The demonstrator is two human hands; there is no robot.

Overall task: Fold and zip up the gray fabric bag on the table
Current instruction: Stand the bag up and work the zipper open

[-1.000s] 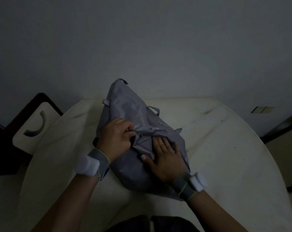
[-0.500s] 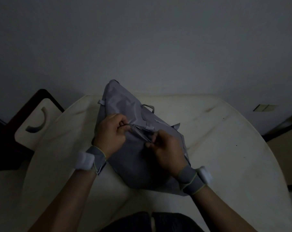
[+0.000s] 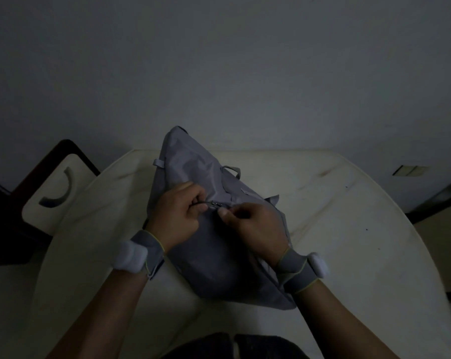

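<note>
A gray fabric bag point(image 3: 211, 263) lies crumpled on the round cream table point(image 3: 343, 242), its top end propped up toward the wall. A zipper line point(image 3: 211, 203) runs across its middle. My left hand point(image 3: 176, 216) pinches the bag's fabric at the left end of the zipper. Just to the right of it, my right hand point(image 3: 255, 226) pinches the zipper pull with thumb and fingers. Both wrists wear gray bands with white pads. The room is dim.
A dark-framed chair with a pale seat back point(image 3: 51, 187) stands at the table's left. A wall socket point(image 3: 410, 170) sits low on the wall at right. Small loops and tabs point(image 3: 230, 170) stick out of the bag's upper part. My knees show below the table edge.
My right hand lifted off the bag, where it lay flat, and closed on the zipper pull beside my left hand. The left hand kept its grip.
</note>
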